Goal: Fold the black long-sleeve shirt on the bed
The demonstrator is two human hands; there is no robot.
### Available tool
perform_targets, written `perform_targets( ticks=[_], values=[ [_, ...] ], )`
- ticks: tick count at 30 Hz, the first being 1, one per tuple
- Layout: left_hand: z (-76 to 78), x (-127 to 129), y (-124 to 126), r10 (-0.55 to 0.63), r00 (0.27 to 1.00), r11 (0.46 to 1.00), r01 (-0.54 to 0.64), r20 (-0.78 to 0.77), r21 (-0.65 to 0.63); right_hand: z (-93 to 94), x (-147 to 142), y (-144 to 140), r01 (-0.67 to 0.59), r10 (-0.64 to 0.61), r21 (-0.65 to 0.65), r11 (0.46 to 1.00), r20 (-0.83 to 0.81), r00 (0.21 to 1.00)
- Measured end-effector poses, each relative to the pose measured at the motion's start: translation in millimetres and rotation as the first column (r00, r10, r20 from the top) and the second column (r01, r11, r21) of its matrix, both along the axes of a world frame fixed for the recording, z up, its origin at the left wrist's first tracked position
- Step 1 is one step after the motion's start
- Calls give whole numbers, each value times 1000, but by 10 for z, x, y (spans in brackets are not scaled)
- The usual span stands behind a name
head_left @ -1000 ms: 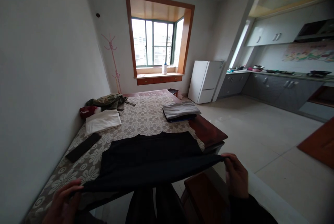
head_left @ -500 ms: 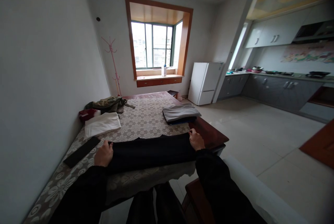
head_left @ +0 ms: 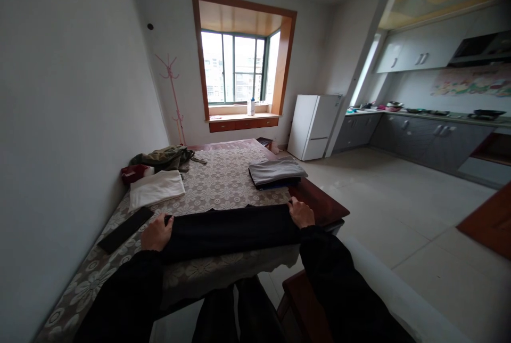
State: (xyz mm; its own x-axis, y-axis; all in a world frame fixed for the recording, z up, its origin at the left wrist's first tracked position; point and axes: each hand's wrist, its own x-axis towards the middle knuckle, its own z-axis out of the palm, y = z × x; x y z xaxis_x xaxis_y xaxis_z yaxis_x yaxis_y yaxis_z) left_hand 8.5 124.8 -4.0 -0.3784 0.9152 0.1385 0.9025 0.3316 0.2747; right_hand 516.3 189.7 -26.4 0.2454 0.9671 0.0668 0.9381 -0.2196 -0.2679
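A long black garment (head_left: 231,231) lies folded across the near part of the table, stretched flat between my hands. My left hand (head_left: 157,232) pinches its left end, with the fingers closed on the cloth. At the opposite end, my right hand (head_left: 301,212) grips the upper right corner. Just beyond the right hand is a stack of folded clothes (head_left: 277,171), grey on top and dark beneath. A folded white cloth (head_left: 157,190) lies past my left hand, and a flat dark strip (head_left: 125,229) rests left of that hand.
A floral tablecloth (head_left: 217,183) covers most of the table. An olive-green garment (head_left: 163,159) and a red item (head_left: 136,172) lie against the left wall. A brown wooden stool (head_left: 305,300) stands below my right arm. Farther off are a white fridge (head_left: 315,124) and a pink coat rack (head_left: 173,98).
My left hand has shifted slightly left along with the garment's end. The near edge of the garment sits a little higher, and the right hand keeps almost the same place.
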Motion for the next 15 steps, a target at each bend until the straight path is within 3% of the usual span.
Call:
perform_targets(
  ticks=[15],
  values=[
    [-82,-59,22,42,998,998,-44,51,35,-72,64,-4,-13,15,79,997,-23,1000]
  ],
)
